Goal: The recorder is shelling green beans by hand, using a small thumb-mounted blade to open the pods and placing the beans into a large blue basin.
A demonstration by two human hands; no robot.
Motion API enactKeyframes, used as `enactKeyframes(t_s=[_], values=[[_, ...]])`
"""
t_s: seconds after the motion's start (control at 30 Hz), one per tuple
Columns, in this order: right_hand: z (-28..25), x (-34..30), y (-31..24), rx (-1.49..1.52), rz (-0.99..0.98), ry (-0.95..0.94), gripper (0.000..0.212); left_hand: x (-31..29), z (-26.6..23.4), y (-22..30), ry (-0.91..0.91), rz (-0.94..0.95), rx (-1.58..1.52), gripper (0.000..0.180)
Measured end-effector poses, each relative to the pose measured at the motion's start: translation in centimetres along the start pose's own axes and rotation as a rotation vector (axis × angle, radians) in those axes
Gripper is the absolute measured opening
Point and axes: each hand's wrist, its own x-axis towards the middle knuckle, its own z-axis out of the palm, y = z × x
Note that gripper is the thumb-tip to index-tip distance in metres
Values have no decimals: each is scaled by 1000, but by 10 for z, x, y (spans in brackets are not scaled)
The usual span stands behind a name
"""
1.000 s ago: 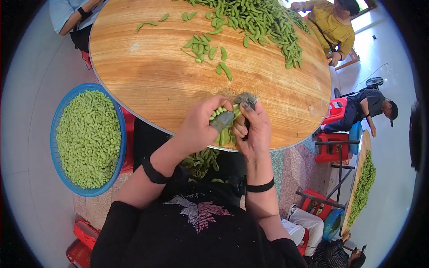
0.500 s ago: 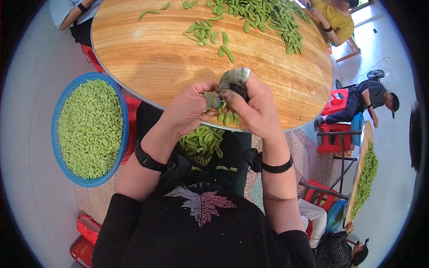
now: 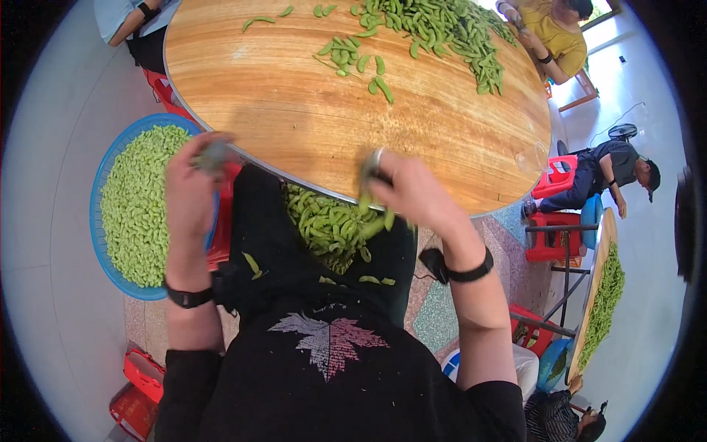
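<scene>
My left hand (image 3: 193, 177), with grey coverings on its fingertips, is over the near right rim of a blue basket (image 3: 96, 210) full of shelled green beans (image 3: 143, 206). Its fingers are smeared by motion. At the table's near edge my right hand (image 3: 412, 188) is curled, a grey covering and a dark band about its fingers. Green soybean pods (image 3: 389, 219) show at its underside, some blurred just below; the grip on them is partly hidden. Beneath it, between my legs, lies a heap of green pods (image 3: 324, 221).
The round wooden table (image 3: 280, 96) bears loose pods (image 3: 342, 55) and a large pile of pods (image 3: 449, 37) at the far side. A person in yellow (image 3: 563, 44) sits across. Red stools (image 3: 552, 177) and another pod-covered table (image 3: 604, 295) stand to the right.
My hands have come apart. The left has swung left to the basket; the right has stayed by the table's edge, slightly lower. Stray pods now show on my left leg.
</scene>
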Motion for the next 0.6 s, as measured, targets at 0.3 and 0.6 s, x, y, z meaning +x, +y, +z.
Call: enactKeyframes(t_s=[0.3, 0.6], values=[[-47, 63, 27, -348, 66, 385, 22, 9, -73, -16, 439, 426, 1389, 35], [-43, 49, 0, -196, 91, 151, 21, -2, 97, 11, -292, 840, 658, 36]])
